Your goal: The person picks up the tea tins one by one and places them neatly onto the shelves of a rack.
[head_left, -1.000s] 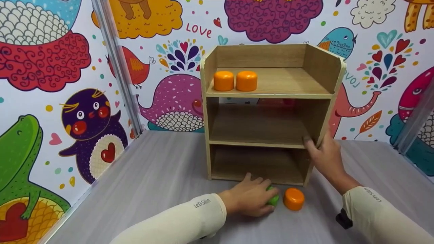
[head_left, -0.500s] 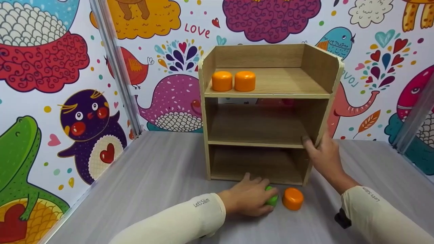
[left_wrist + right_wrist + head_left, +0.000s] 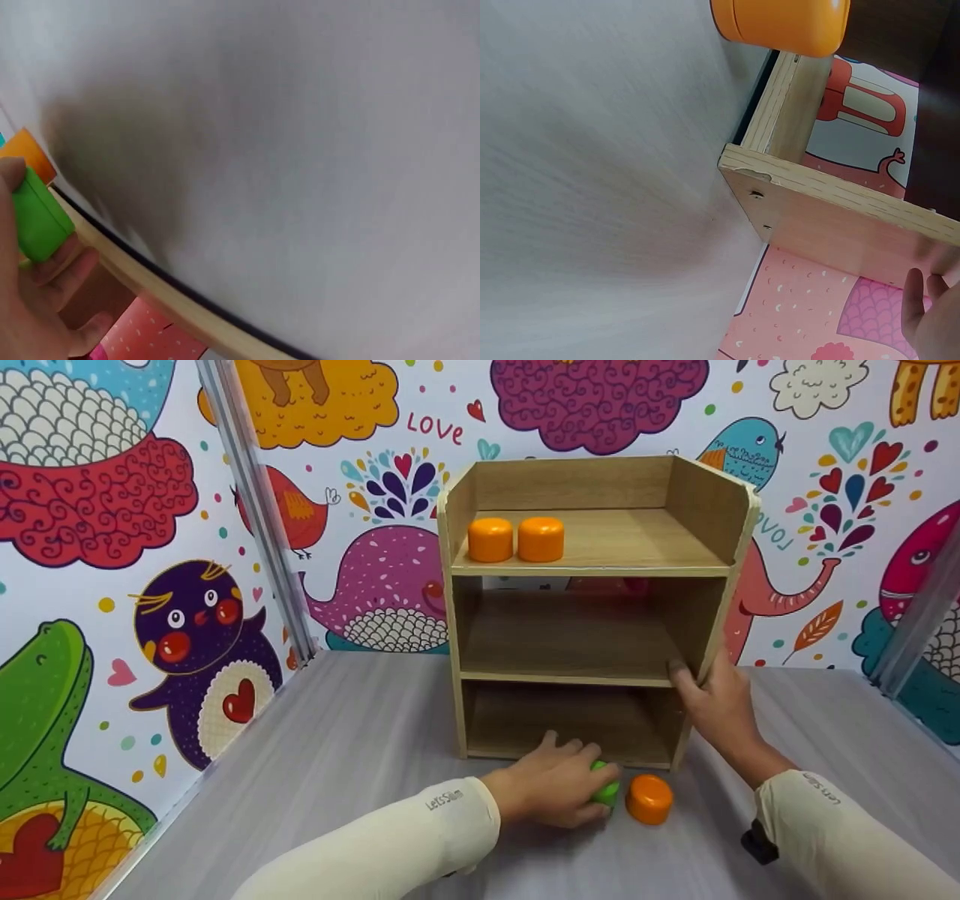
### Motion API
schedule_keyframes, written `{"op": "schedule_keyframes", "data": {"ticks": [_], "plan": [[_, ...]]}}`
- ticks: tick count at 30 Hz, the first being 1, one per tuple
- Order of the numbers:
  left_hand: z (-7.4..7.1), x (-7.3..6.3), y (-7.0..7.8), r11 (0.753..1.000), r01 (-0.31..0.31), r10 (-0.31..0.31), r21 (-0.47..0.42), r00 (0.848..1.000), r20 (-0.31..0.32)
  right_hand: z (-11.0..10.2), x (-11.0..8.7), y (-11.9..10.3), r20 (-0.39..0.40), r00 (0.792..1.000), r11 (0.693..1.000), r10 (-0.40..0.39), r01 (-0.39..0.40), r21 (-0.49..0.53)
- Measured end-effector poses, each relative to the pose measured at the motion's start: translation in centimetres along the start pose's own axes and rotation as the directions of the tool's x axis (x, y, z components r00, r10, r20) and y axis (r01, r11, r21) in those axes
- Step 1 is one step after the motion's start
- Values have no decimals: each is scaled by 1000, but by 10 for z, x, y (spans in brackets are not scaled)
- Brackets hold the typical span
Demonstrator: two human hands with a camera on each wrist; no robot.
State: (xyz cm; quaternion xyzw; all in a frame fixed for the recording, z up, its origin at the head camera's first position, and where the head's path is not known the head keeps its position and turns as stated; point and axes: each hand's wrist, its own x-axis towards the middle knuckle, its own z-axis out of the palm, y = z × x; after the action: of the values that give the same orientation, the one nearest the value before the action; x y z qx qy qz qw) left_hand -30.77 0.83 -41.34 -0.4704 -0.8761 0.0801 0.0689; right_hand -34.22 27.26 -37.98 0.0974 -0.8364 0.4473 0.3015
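Observation:
My left hand (image 3: 559, 784) grips a small green rounded block (image 3: 604, 787) just in front of the shelf; in the left wrist view the green block (image 3: 41, 217) sits between thumb and fingers, with a seam near one end. Most of it is hidden under the hand in the head view. Right beside it, an orange rounded cylinder (image 3: 649, 799) rests on the table. My right hand (image 3: 716, 701) holds the right side panel of the small wooden shelf (image 3: 566, 682), thumb at the front edge and fingers on the outer face. That panel (image 3: 840, 217) also shows in the right wrist view.
Two more orange cylinders (image 3: 490, 540) stand side by side at the left of the shelf's top level. The shelf has three levels and stands on a grey table (image 3: 360, 735). Printed walls (image 3: 390, 405) with a metal post (image 3: 259, 510) enclose the table.
The left hand has shifted slightly up and toward the shelf with the green block in its grip. The right hand keeps its hold on the shelf, and the orange cylinders stay put.

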Motion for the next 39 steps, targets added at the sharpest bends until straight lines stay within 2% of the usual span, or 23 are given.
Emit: {"op": "schedule_keyframes", "data": {"ticks": [5, 17, 23, 27, 35, 39], "plan": [[-10, 1, -2, 1000, 13, -13, 11, 1000, 8, 0, 1, 1, -17, 1000, 1000, 4, -4, -17], [-39, 1, -9, 999, 3, -2, 52, 1000, -24, -2, -1, 3, 17, 1000, 1000, 12, -12, 5], [-57, 2, -13, 999, 11, -11, 41, 1000, -11, 1, -3, 3, 23, 999, 1000, 22, -22, 9], [-70, 4, -14, 999, 6, -4, 53, 1000, -30, 2, -3, 2, 26, 999, 1000, 27, -27, 3], [-93, 3, -13, 994, -21, 29, 107, 997, -66, 2, 0, 2, -26, 999, 999, -28, 27, -27], [-106, 3, -14, 993, -27, 37, 114, 996, -81, 2, 1, 1, -16, 999, 999, -33, 33, -29]]}}
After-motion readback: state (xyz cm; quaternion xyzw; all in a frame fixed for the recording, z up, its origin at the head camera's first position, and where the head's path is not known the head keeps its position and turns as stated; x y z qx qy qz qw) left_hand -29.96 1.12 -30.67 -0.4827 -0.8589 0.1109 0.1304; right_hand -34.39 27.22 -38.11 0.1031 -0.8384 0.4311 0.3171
